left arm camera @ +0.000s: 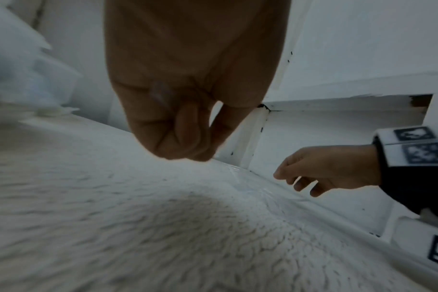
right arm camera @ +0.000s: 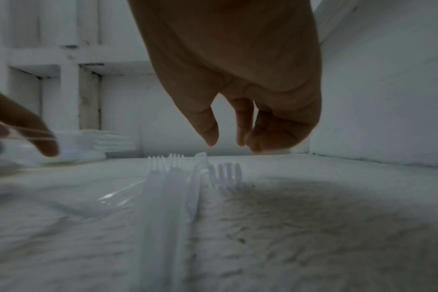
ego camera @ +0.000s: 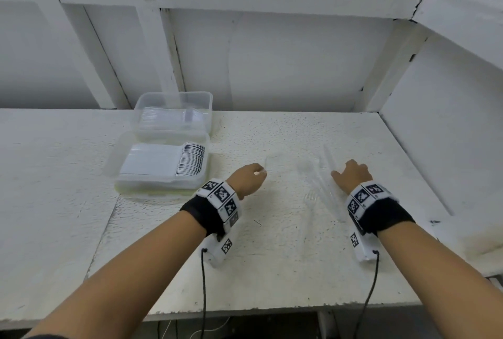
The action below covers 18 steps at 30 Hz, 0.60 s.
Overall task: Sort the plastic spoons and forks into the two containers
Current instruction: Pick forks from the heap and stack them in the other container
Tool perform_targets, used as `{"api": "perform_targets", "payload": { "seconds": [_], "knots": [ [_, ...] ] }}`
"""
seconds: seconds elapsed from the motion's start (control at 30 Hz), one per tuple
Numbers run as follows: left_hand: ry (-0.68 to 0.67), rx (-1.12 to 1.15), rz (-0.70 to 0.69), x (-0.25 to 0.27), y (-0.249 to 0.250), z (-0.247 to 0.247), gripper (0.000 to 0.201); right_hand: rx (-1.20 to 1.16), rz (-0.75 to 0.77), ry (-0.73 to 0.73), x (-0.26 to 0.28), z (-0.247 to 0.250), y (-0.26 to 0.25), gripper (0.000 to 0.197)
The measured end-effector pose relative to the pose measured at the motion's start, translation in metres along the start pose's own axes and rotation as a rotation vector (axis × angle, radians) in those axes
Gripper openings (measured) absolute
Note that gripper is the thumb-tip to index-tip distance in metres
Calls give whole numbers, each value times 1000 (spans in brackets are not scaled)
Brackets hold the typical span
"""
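Note:
Two clear containers stand at the left of the table: the near one [ego camera: 163,172] holds a packed row of white spoons, the far one [ego camera: 174,110] holds clear cutlery. My left hand [ego camera: 249,178] is curled, and a clear plastic utensil [ego camera: 268,161] pokes out of its fingers; I cannot tell if it is a spoon or a fork. The right hand [ego camera: 352,175] hovers, loosely curled and holding nothing, over several loose clear forks [right arm camera: 163,187] and a spoon [right arm camera: 110,197] lying on the table. In the head view these forks [ego camera: 313,198] are faint.
The white rough table [ego camera: 272,257] ends in a front edge near me. A white wall [ego camera: 435,126] closes the right side, and white framing runs along the back. Black cables hang from both wristbands.

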<state>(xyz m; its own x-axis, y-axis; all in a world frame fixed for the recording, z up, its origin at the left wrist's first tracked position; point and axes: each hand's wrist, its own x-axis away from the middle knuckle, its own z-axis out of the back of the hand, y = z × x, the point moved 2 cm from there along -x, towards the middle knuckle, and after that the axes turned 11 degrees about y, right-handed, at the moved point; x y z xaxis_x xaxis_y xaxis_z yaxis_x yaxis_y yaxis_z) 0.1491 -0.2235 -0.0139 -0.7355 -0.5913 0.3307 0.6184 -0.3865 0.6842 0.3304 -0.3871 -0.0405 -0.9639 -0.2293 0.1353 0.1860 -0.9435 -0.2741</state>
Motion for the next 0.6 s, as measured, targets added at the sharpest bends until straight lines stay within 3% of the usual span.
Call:
{"api": "perform_targets", "payload": {
  "seconds": [0.13,0.2,0.37,0.47,0.6],
  "knots": [
    [2,178,83,2,-18,-5,23,23,58,-32,-10,-9,1,19],
    [-19,181,75,2,-18,-11,17,19,24,-11,-13,-12,3,35],
    [-36,105,23,9,-8,-30,15,-30,98,-37,-10,-13,5,43],
    [-49,98,22,12,-3,-43,15,15,123,-104,-6,-14,2,39],
    [-40,88,21,14,1,-56,14,-71,12,-118,-7,-12,1,19]
  ]
}}
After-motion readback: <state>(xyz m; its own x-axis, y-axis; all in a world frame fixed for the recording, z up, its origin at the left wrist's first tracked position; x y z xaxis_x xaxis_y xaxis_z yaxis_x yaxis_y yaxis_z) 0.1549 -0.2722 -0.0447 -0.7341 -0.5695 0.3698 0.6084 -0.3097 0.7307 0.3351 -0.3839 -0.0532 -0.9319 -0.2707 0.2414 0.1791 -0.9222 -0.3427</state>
